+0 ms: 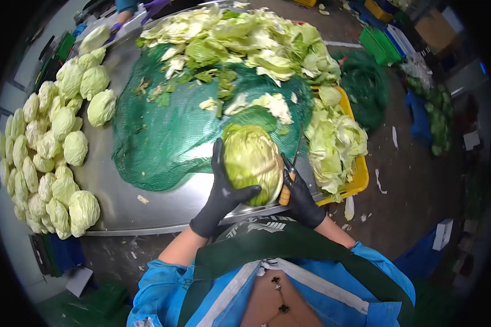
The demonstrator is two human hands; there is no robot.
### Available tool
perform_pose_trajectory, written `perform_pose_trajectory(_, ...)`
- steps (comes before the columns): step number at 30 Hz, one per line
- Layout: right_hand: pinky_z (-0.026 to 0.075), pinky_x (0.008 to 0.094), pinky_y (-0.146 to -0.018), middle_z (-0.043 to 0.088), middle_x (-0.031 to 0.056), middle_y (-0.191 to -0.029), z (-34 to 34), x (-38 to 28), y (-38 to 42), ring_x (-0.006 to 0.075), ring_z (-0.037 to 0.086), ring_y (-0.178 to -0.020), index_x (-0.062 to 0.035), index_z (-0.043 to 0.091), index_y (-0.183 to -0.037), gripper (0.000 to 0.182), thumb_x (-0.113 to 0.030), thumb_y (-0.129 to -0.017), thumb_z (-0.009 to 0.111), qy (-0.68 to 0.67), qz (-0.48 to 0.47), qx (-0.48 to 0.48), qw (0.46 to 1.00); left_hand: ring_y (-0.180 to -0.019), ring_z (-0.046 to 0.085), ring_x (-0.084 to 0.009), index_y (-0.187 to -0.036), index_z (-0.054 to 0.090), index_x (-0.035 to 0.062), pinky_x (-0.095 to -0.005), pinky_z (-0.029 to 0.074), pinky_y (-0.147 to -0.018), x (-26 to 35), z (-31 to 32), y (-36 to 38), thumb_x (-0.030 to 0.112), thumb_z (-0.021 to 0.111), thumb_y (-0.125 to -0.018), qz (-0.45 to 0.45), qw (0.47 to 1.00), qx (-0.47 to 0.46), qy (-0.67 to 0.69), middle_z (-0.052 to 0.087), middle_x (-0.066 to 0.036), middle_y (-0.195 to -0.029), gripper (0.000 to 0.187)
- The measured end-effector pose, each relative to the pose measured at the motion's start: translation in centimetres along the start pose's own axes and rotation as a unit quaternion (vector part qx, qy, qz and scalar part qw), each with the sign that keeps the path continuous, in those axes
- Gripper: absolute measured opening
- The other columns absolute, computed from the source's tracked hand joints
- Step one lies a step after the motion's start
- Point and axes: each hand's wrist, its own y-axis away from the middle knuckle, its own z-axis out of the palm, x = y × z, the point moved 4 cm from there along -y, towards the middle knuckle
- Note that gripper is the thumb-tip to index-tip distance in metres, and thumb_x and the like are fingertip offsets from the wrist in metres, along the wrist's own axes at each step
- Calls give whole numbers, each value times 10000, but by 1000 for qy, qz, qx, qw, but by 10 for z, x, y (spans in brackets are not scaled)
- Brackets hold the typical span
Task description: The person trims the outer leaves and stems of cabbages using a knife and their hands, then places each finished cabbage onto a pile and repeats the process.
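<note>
A pale green cabbage [251, 161] with loose, browned outer leaves stands in front of me at the near edge of the metal table [123, 210]. Wearing a black glove, my left hand [222, 191] grips its left side, thumb across the lower front. A knife [286, 192] with a wooden handle is in my right hand [302, 200], also black-gloved. Its blade points away from me, and the fingers of that hand rest against the cabbage's right side. Beneath and beyond the cabbage spreads a green mesh net [158, 141] with leaf scraps on it.
Many trimmed cabbages [63, 122] are piled along the table's left side. Loose leaves [240, 38] heap up at the far edge. At right, a yellow crate [359, 174] holds more leaves. Another person's purple-gloved hand [114, 30] is at the far left, near a cabbage.
</note>
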Motion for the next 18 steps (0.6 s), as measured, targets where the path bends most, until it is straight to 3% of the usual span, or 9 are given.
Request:
perform_pose_trajectory(1,331,283,-1011,419,67,-1338,-20,-1,-1,151,419,-1207,-94,259,-1408,508,-165,-944,451,-14,18,6,1000,-1331,197,-337,-1440,40,109,-447,222,-1082,6,19,-6,393,830,-549,70,992,-7,-102,96,-188,-1457,1224)
perform_pose_trajectory(2,443,273,-883,519,64,-1209,-43,4,-9,134,518,-1077,-120,273,-1403,533,-202,-929,502,31,25,32,999,-1320,205,-385,-1441,99,118,-455,218,-1080,21,38,-15,404,824,-543,43,981,-28,-188,121,-209,-1447,1189)
perform_pose_trajectory(4,516,270,-647,586,59,-1008,-81,7,-18,124,599,-838,-132,324,-1365,545,-239,-893,574,283,63,95,952,-1307,200,-431,-1405,243,126,-502,250,-1051,9,65,-29,415,808,-553,76,929,-23,-361,140,-263,-1431,1062)
perform_pose_trajectory(5,489,281,-467,584,87,-870,-91,9,-23,124,595,-661,-116,352,-1326,550,-258,-865,617,200,63,87,974,-1279,249,-434,-1376,310,155,-501,280,-1033,6,65,-37,410,803,-556,127,941,18,-312,192,-264,-1414,990)
perform_pose_trajectory(6,484,286,-450,567,128,-867,-105,4,-22,155,589,-623,-83,395,-1240,455,-251,-871,603,351,64,143,923,-1267,254,-439,-1371,310,162,-491,276,-1037,0,65,-41,404,801,-556,106,951,19,-291,190,-272,-1409,982)
perform_pose_trajectory(9,488,327,-521,547,161,-881,-95,-22,-10,224,588,-668,-41,415,-1163,383,-219,-871,588,367,60,122,920,-1261,244,-452,-1371,305,157,-497,274,-1023,11,83,-44,391,803,-553,58,930,6,-363,193,-294,-1397,985)
perform_pose_trajectory(11,476,379,-633,535,179,-904,-95,-24,-11,304,570,-757,-15,418,-1098,323,-170,-861,573,410,-77,34,908,-1276,239,-424,-1351,336,139,-481,253,-1024,25,95,-53,397,804,-551,71,917,-12,-392,260,-273,-1372,962)
perform_pose_trajectory(14,450,404,-711,528,202,-919,-95,-52,-3,347,543,-837,0,410,-1106,321,-125,-850,559,475,-175,32,862,-1252,274,-441,-1346,340,126,-488,259,-1021,35,112,-70,408,796,-562,88,907,-4,-412,290,-289,-1354,949)
perform_pose_trajectory(18,454,427,-686,547,235,-903,-96,-60,-1,401,564,-815,2,410,-1095,292,-103,-849,527,485,-141,54,861,-1165,357,-460,-1325,356,102,-494,359,-950,46,132,-99,407,764,-600,61,878,-13,-474,305,-292,-1346,886)
